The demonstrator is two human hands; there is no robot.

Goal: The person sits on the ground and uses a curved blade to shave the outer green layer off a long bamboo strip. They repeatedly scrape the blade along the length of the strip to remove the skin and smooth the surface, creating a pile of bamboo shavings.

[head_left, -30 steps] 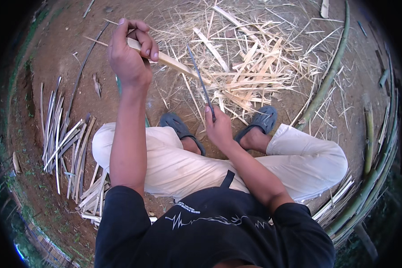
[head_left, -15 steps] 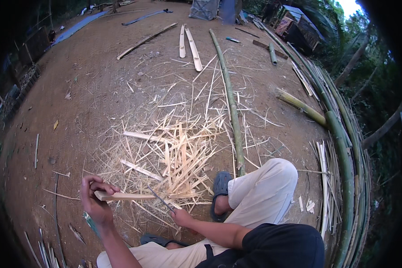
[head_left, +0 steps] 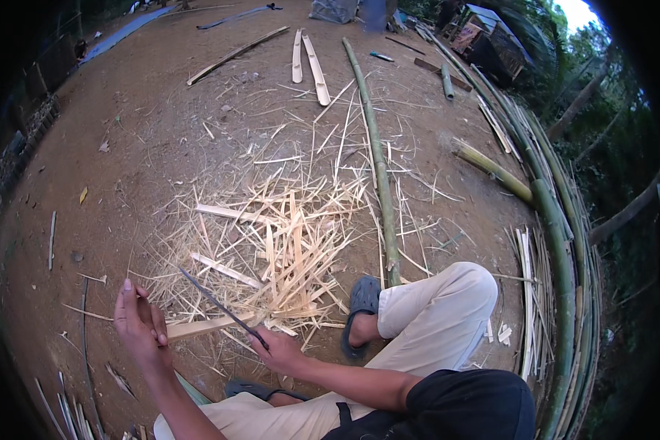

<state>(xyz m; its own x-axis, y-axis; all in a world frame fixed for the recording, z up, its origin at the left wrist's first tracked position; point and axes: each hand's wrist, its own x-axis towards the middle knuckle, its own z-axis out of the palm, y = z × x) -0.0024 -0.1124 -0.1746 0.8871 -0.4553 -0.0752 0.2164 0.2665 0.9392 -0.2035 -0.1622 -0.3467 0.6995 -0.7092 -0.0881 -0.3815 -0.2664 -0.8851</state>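
Observation:
My left hand (head_left: 140, 320) grips the near-left end of a pale split bamboo strip (head_left: 211, 325), its fingers pointing up and partly curled. The strip lies roughly level, its far end reaching over the shavings in front of me. In my right hand (head_left: 282, 353) is the handle of a long knife (head_left: 216, 301) with a narrow dark blade. The blade slants up and left, crossing the strip near its right part. Whether its edge touches the strip I cannot tell. Below and beyond both hands spreads a heap of pale bamboo shavings (head_left: 297, 246).
A long green bamboo pole (head_left: 377, 158) lies on the dirt ahead, ending near my right shoe (head_left: 362, 312). Two split bamboo halves (head_left: 316, 70) rest farther off. Along the right runs a stack of bamboo poles (head_left: 561, 279), with a thick cut piece (head_left: 495, 170) against it.
The knife has swung up and left, so more of its blade shows across the strip. My right hand has moved slightly left; my left hand has shifted a little left, its fingers more upright.

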